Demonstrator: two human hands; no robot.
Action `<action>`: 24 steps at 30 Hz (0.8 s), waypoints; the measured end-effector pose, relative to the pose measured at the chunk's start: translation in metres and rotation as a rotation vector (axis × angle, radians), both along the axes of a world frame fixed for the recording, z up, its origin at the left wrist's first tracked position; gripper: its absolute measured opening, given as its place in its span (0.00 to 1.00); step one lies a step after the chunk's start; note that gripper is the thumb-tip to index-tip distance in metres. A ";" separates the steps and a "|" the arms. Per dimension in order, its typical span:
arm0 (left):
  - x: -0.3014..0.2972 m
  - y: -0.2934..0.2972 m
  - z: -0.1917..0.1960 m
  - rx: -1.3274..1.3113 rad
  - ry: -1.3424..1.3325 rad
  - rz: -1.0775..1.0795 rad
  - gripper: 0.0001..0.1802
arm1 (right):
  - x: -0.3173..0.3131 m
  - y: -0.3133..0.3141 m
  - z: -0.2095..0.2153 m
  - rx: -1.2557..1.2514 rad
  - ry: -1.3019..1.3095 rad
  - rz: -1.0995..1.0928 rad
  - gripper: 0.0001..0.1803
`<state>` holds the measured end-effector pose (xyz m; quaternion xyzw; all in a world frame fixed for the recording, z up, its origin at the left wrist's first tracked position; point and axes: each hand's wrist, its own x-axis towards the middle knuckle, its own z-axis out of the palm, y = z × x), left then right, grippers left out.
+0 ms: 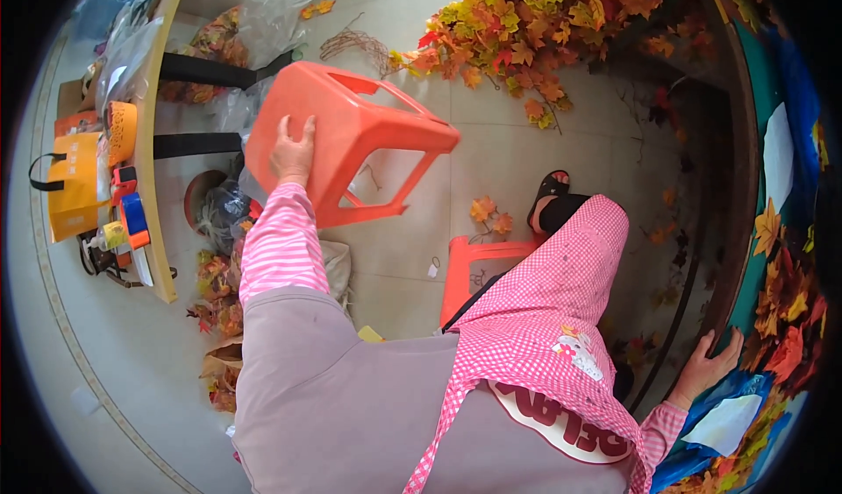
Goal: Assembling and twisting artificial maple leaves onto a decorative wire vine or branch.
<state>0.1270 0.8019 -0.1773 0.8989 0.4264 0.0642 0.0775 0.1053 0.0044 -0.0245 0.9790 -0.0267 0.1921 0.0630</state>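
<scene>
My left hand (294, 153) reaches forward and grips an orange-red plastic stool (351, 117) by its seat. The stool is tipped on its side, with its seat toward my hand and its open legs pointing right. Whether it touches the floor I cannot tell. At the right, my right hand (704, 368) lies at the edge of a green-topped table (744, 297), fingers spread and holding nothing. A second red plastic stool (458, 275) is under me, partly hidden by my pink checked apron.
A heap of autumn-coloured artificial leaves (535, 25) fills the far floor. More leaf sprays (781, 318) and blue plastic (680, 459) lie on the right table. The left table (151, 152) carries an orange bag (74, 182) and tape rolls (133, 218). Plastic bags (285, 20) lie beyond it.
</scene>
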 end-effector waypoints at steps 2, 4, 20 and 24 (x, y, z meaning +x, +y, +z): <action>0.010 0.012 -0.005 0.009 0.027 0.004 0.44 | 0.000 0.002 0.001 -0.013 0.022 -0.025 0.25; 0.026 0.026 -0.010 0.031 0.035 -0.015 0.46 | 0.000 0.003 0.002 -0.022 0.023 -0.021 0.25; 0.164 0.111 -0.071 -0.146 0.484 -0.033 0.54 | -0.001 0.007 0.001 -0.093 0.049 -0.039 0.26; 0.140 0.115 -0.077 -0.189 0.400 -0.066 0.56 | -0.001 0.007 0.001 -0.108 0.049 -0.037 0.26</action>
